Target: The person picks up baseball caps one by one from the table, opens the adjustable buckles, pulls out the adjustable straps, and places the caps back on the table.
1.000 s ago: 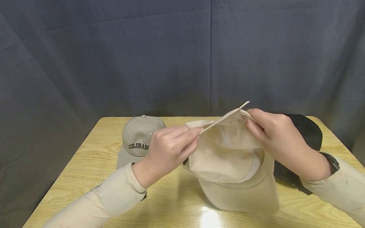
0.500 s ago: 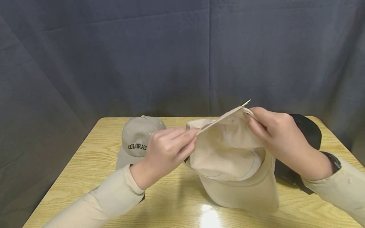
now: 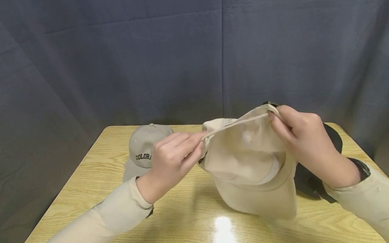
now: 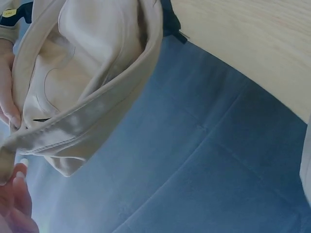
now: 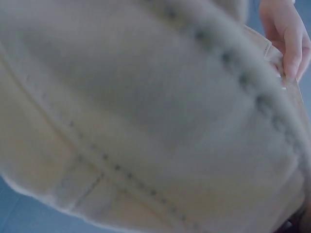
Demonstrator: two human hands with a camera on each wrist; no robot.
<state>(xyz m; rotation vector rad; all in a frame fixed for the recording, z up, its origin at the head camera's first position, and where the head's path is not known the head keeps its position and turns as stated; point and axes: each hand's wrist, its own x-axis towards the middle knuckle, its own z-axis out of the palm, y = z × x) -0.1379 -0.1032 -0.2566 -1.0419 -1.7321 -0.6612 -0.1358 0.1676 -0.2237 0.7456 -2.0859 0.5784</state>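
Note:
A beige baseball cap (image 3: 240,165) hangs above the table between my hands, its inside facing me and its brim (image 3: 261,199) pointing down. My left hand (image 3: 170,158) pinches the cap's back strap or edge band at the left, between thumb and fingers. At the upper right, my right hand (image 3: 310,145) pinches the same band beside a small dark buckle-like piece (image 3: 270,103). The band is stretched between both hands. In the left wrist view the cap's opening (image 4: 73,73) shows; in the right wrist view blurred stitched fabric (image 5: 146,111) fills most of the picture.
A grey-beige cap (image 3: 147,145) lettered COLORADO, partly hidden by my left hand, sits at the table's back left. Behind my right forearm lies a black cap (image 3: 313,182). The wooden table (image 3: 91,189) ends at a dark curtain (image 3: 152,67).
My right hand has moved up and rightward, and my left hand slightly left. The cap has risen a little, and the piece at the band's end has turned.

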